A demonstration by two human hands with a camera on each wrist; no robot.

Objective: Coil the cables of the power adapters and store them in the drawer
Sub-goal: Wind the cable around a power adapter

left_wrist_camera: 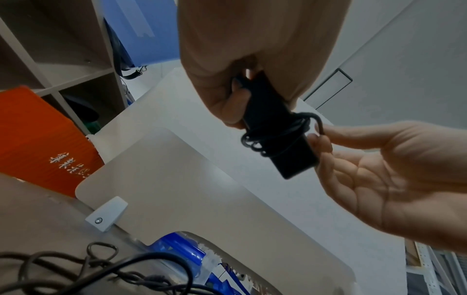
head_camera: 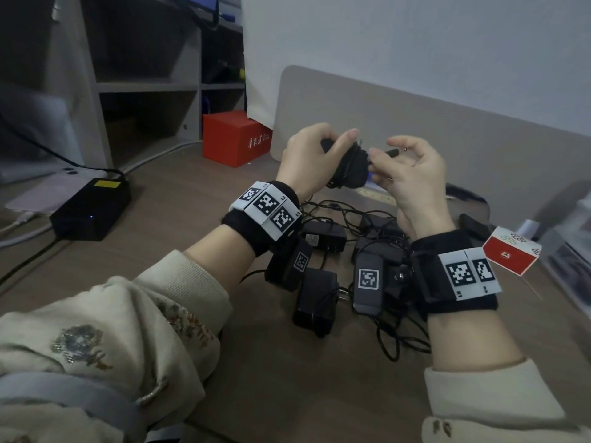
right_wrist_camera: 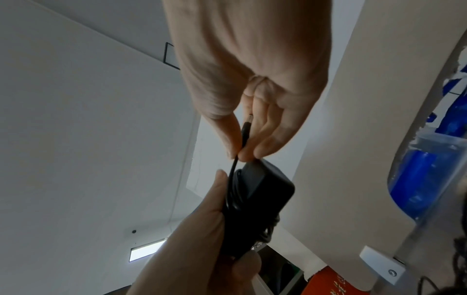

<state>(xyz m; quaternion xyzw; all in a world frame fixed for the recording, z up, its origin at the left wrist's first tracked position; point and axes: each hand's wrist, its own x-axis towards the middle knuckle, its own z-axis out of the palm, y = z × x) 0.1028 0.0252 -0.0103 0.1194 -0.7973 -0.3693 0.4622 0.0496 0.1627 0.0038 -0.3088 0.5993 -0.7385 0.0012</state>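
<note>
My left hand (head_camera: 315,153) grips a black power adapter (head_camera: 351,169) above the desk, its thin cable wound in several turns around the body (left_wrist_camera: 275,135). My right hand (head_camera: 406,174) pinches the free end of that cable just behind its barrel plug (head_camera: 395,151), thumb and fingertips close against the adapter (right_wrist_camera: 257,201). The plug (right_wrist_camera: 246,127) points up into my palm. Below the hands, more black adapters (head_camera: 315,302) lie on the desk among loose tangled cables (head_camera: 393,340). No drawer shows in any view.
A beige divider panel (head_camera: 447,132) stands behind the hands. A red box (head_camera: 235,137) sits at back left, a black power brick (head_camera: 91,207) with cords at left, a small red and white carton (head_camera: 510,254) and a clear container at right. Shelving stands far left.
</note>
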